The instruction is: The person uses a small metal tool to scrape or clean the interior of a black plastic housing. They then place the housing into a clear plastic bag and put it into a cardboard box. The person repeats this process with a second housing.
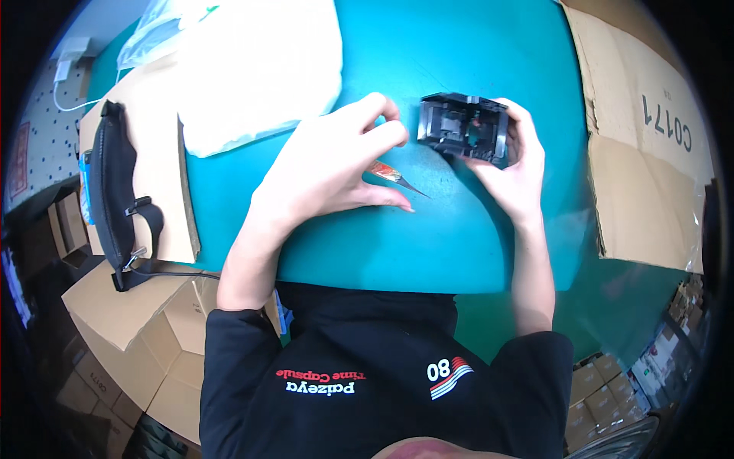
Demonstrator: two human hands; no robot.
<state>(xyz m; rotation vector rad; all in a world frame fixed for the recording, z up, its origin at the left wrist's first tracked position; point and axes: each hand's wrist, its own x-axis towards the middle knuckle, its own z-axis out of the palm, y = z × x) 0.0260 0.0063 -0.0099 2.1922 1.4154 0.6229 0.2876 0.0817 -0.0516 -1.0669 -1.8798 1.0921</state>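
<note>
My left hand (329,164) is left of the middle of the table, with its fingers curled and its thumb held apart. From its palm sticks out a pair of pointed tweezers (388,173) with an orange-red patterned body, the dark fine tip slanting down to the right. The rest of the tweezers is hidden by the hand. On the right, my right hand (520,164) grips a black plastic housing (451,126) by its right end, fingers behind and thumb below. Its open side faces up, showing a hollow inside with small parts too blurred to name. A gap separates the left fingers from the housing.
A green mat (459,252) covers the table. At the far left lies a large white plastic bag (260,69). A black pouch (115,183) rests on cardboard at the left edge, above an open carton (160,344). Flattened cardboard (642,176) lines the right side.
</note>
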